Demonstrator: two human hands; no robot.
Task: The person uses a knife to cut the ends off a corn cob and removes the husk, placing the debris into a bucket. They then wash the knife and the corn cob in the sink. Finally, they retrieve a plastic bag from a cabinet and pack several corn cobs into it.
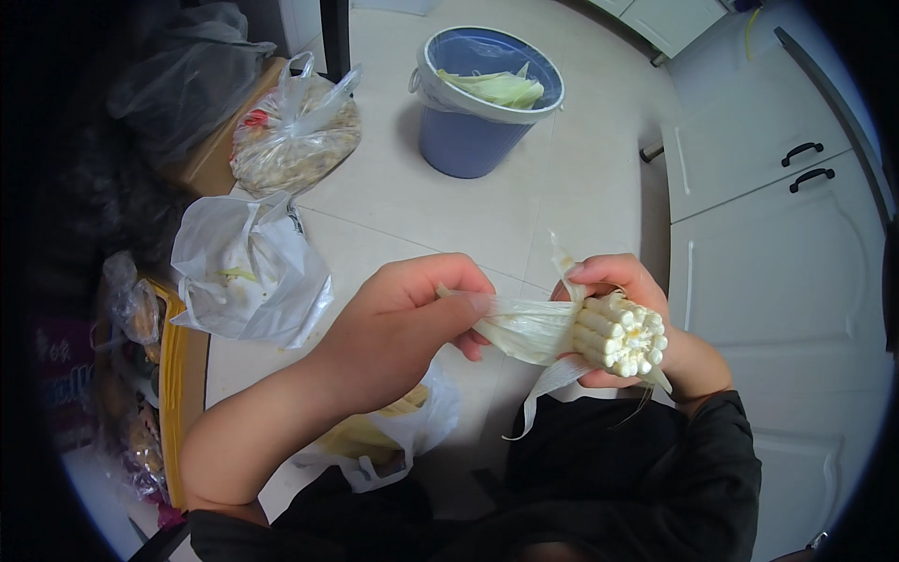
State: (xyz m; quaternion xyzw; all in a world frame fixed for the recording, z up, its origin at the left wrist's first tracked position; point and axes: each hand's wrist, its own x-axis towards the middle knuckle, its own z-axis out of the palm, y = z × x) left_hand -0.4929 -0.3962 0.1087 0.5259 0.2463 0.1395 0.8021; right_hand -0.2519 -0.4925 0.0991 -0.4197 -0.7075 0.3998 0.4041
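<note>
My right hand [625, 288] holds an ear of white corn [621, 336], its cut or broken end facing up toward the camera. Between the thumb and fingers of my left hand [435, 302] is a pale corn husk leaf [530, 327], stretched out leftward from the ear. Another narrow husk strip [551, 383] hangs below the cob, and thin silk strands dangle at its right. Under my left forearm, a white plastic bag [439, 421] on the floor contains husk-covered corn [365, 435], partly hidden by the arm.
Beyond my hands stands a blue bucket [463, 144] with a plastic liner and husks [499, 88] inside. At left are an open white bag [281, 302], a tied clear bag of pale pieces [302, 147] and a cardboard box [172, 393] of wrapped goods. White cabinets [758, 281] line the right.
</note>
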